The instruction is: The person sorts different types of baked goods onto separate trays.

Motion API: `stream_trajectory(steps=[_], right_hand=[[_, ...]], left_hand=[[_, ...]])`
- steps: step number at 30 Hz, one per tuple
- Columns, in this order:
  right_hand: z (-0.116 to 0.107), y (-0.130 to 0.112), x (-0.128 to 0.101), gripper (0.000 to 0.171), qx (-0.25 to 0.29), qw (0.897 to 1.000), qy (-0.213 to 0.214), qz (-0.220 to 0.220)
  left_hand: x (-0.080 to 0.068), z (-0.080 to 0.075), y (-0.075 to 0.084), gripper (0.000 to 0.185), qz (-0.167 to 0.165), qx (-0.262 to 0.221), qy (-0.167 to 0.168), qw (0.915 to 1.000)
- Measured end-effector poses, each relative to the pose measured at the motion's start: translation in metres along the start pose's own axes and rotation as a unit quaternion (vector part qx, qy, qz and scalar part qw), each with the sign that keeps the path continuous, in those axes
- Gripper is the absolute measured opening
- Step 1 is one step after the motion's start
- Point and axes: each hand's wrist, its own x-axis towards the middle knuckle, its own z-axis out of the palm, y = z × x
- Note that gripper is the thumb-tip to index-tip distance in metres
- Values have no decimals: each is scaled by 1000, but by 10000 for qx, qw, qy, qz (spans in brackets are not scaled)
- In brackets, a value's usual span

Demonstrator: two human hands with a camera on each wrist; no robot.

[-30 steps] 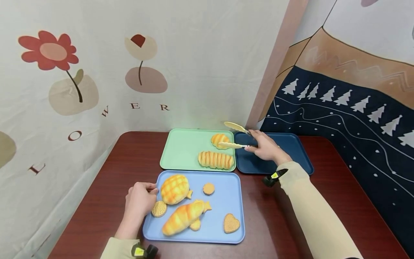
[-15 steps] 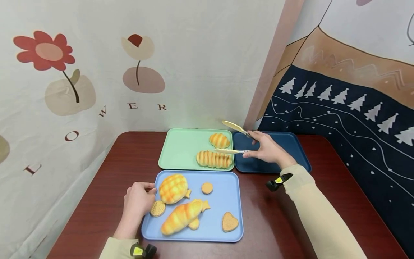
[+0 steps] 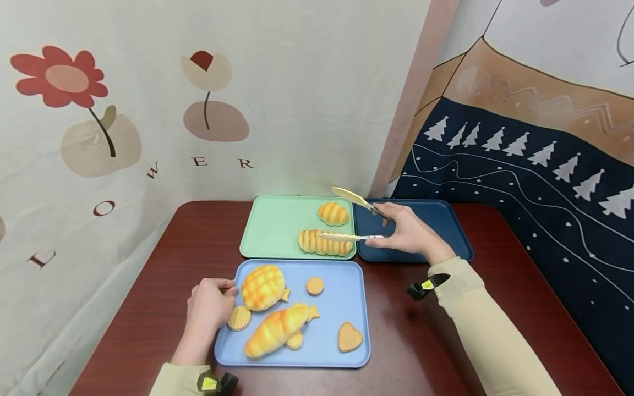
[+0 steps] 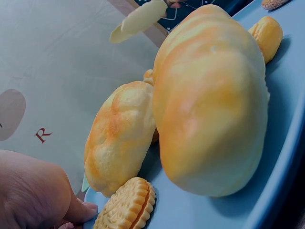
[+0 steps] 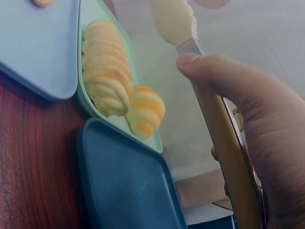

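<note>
My right hand (image 3: 408, 234) grips a pair of tongs (image 3: 339, 237) with cream tips, thumb along one arm in the right wrist view. The tong arms are spread, holding nothing; the nearer tip overlaps a long ridged bread roll (image 3: 324, 242) on the green tray (image 3: 269, 228). Behind that roll lies a small croissant (image 3: 333, 214). My left hand (image 3: 209, 305) pinches the left rim of the light blue tray (image 3: 337, 269). Close to those fingers sit a round checked bread (image 3: 263, 287) and a round biscuit (image 3: 240, 318); a larger horn-shaped bread (image 3: 274, 331) lies in front.
A dark blue tray (image 3: 431, 212) stands right of the green one, under my right hand. The light blue tray also bears a small round cookie (image 3: 315, 286) and a heart-shaped cookie (image 3: 350, 337). Printed cloth (image 3: 307, 110) hangs behind the brown table (image 3: 416, 341).
The tongs have come nearer to me, from over the croissant to over the long roll, and spread wider. My left hand keeps its hold on the rim. The view has shifted slightly right.
</note>
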Motion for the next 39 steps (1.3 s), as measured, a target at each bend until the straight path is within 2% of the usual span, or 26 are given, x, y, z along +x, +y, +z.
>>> stream_trajectory(steps=[10, 21, 30, 39], right_hand=[[1, -18, -14, 93, -319, 9993, 11, -201], [5, -41, -28, 100, -293, 9991, 0, -315], [11, -52, -35, 100, -328, 9971, -51, -681], [20, -68, -41, 95, -652, 9902, -20, -1238]], left_hand=[[0, 1, 0, 30, 23, 2, 4, 10000], [0, 0, 0, 30, -8, -2, -20, 10000], [0, 1, 0, 30, 14, 26, -21, 10000], [1, 1, 0, 29, 9, 53, -18, 10000]])
